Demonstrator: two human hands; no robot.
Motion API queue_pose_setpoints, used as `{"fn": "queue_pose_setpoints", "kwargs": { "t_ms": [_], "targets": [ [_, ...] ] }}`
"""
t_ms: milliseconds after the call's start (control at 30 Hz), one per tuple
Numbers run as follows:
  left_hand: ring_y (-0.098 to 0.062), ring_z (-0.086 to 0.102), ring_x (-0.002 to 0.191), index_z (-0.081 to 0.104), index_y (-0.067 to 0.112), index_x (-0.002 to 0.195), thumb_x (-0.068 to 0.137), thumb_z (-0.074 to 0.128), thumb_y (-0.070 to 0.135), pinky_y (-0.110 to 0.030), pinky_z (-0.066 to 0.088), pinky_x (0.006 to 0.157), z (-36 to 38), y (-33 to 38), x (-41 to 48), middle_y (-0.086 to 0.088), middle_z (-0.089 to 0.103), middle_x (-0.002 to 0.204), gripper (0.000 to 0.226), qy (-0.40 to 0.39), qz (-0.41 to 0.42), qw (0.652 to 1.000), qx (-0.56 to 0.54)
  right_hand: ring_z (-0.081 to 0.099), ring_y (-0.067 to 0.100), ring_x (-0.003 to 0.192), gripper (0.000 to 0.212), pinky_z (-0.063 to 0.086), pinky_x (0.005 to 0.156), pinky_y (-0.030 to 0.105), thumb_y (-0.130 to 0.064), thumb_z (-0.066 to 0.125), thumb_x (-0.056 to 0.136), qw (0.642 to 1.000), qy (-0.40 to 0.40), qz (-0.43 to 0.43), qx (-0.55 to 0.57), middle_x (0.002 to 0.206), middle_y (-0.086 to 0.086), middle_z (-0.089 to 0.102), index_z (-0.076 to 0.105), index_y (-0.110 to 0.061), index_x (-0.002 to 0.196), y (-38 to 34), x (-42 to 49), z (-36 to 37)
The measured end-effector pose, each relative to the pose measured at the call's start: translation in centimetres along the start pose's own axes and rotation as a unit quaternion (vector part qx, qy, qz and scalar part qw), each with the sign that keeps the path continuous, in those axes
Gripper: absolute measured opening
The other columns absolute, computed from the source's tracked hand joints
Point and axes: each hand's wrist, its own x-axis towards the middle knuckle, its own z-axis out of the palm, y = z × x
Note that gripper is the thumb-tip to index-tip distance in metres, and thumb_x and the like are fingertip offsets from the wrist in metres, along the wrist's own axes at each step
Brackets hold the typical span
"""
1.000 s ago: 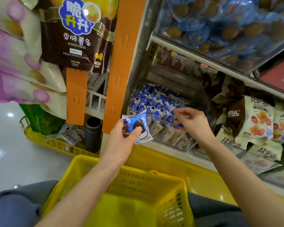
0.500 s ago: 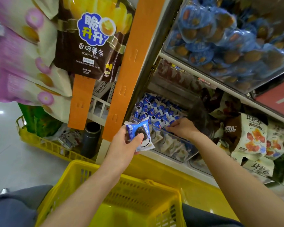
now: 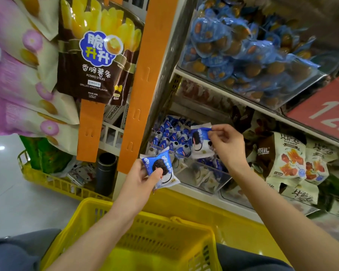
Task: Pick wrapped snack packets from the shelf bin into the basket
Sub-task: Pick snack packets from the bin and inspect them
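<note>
Left hand (image 3: 140,182) grips a blue cookie packet (image 3: 159,166); at 2 o'clock, right hand (image 3: 228,146) pinches a second packet (image 3: 200,142) over the shelf bin (image 3: 205,174).

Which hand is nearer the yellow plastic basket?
Left. The left hand holds a blue-and-white packet just above the yellow basket; the right hand is higher, pinching a second packet over the clear shelf bin.

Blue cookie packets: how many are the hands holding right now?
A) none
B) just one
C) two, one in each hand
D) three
C: the left hand holds one packet and the right hand pinches a second packet by its top edge.
</note>
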Motion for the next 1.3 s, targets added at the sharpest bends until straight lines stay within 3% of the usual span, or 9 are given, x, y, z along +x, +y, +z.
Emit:
{"fn": "queue_pose_setpoints", "kwargs": {
  "t_ms": [100,233,433,600,733,833,967,1167,1300],
  "targets": [
    [-0.008,0.061,0.096,0.047,0.023,0.115,0.092,0.052,0.026,-0.027,0.047,0.085,-0.1,-0.4,0.0,0.0,0.066,0.107,0.024,0.002,-0.003,1.0,-0.007,0.061,-0.001,0.068,0.013,0.05,0.056,0.013,-0.01,0.06,0.087,0.993,-0.03,0.029,0.114,0.082,-0.001,0.066,0.061,-0.023,0.087,-1.5,-1.8,-0.6],
    [-0.01,0.058,0.095,0.05,0.026,0.116,0.091,0.05,0.031,-0.039,0.041,0.101,-0.1,-1.1,0.1,0.006,0.063,0.087,0.025,-0.035,-0.021,0.999,-0.028,0.058,-0.001,0.06,0.011,0.048,0.052,0.013,-0.011,0.062,0.087,0.98,-0.119,0.084,0.137,0.075,-0.003,0.062,0.061,-0.021,0.084,-0.7,-5.4,0.0],
    [-0.01,0.057,0.083,0.055,0.02,0.113,0.092,0.046,0.034,-0.035,0.042,0.09,0.0,-2.2,-0.7,0.005,0.063,0.082,0.028,-0.061,-0.082,0.993,-0.056,0.056,0.005,0.067,0.013,0.051,0.059,0.018,-0.007,0.058,0.089,0.965,-0.166,0.136,0.149,0.077,0.0,0.058,0.056,-0.019,0.084,1.3,-9.5,1.8],
    [-0.012,0.069,0.089,0.055,0.016,0.118,0.095,0.04,0.036,-0.035,0.052,0.08,0.4,-2.8,-1.4,0.0,0.073,0.101,0.034,-0.096,-0.163,0.978,-0.091,0.058,0.008,0.072,0.012,0.052,0.061,0.022,-0.005,0.057,0.089,0.939,-0.19,0.199,0.208,0.081,0.002,0.059,0.054,-0.016,0.087,2.1,-11.4,2.7],
    [-0.024,0.067,0.099,0.061,0.015,0.113,0.082,0.048,0.047,-0.045,0.054,0.085,0.4,-3.1,-1.5,-0.008,0.071,0.107,0.047,-0.157,-0.214,0.961,-0.083,0.062,0.008,0.071,0.007,0.054,0.063,0.02,-0.008,0.056,0.09,0.912,-0.209,0.244,0.257,0.086,0.005,0.064,0.054,-0.014,0.093,2.6,-12.2,2.9],
    [-0.022,0.067,0.098,0.063,0.017,0.114,0.078,0.054,0.05,-0.043,0.051,0.09,0.5,-3.3,-1.5,-0.008,0.07,0.109,0.05,-0.172,-0.215,0.96,-0.06,0.065,0.001,0.072,0.015,0.055,0.066,0.018,-0.025,0.05,0.094,0.914,-0.231,0.237,0.234,0.093,0.0,0.067,0.056,-0.015,0.104,2.3,-12.3,2.8],
    [-0.018,0.068,0.096,0.063,0.02,0.117,0.075,0.058,0.05,-0.034,0.053,0.078,0.6,-3.5,-1.4,-0.004,0.07,0.109,0.051,-0.157,-0.215,0.963,-0.051,0.065,0.009,0.092,0.028,0.054,0.072,0.019,-0.025,0.058,0.089,0.912,-0.297,0.199,0.204,0.11,0.003,0.066,0.059,-0.016,0.115,2.2,-12.4,2.5],
    [-0.017,0.069,0.085,0.058,0.015,0.118,0.07,0.065,0.041,-0.034,0.054,0.071,1.0,-3.5,-1.2,-0.006,0.073,0.1,0.055,-0.083,-0.201,0.976,-0.018,0.063,0.004,0.094,0.027,0.051,0.083,0.019,-0.01,0.071,0.079,0.956,-0.201,0.138,0.162,0.099,-0.007,0.069,0.061,-0.023,0.1,2.7,-12.9,2.9],
    [-0.015,0.069,0.082,0.058,0.017,0.114,0.082,0.058,0.04,-0.035,0.055,0.071,1.2,-3.3,-0.9,-0.005,0.073,0.098,0.039,-0.052,-0.181,0.981,-0.038,0.065,0.006,0.082,0.03,0.054,0.077,0.024,-0.009,0.072,0.077,0.969,-0.141,0.111,0.169,0.089,-0.007,0.069,0.059,-0.027,0.097,2.5,-13.4,3.0]
  ]
}}
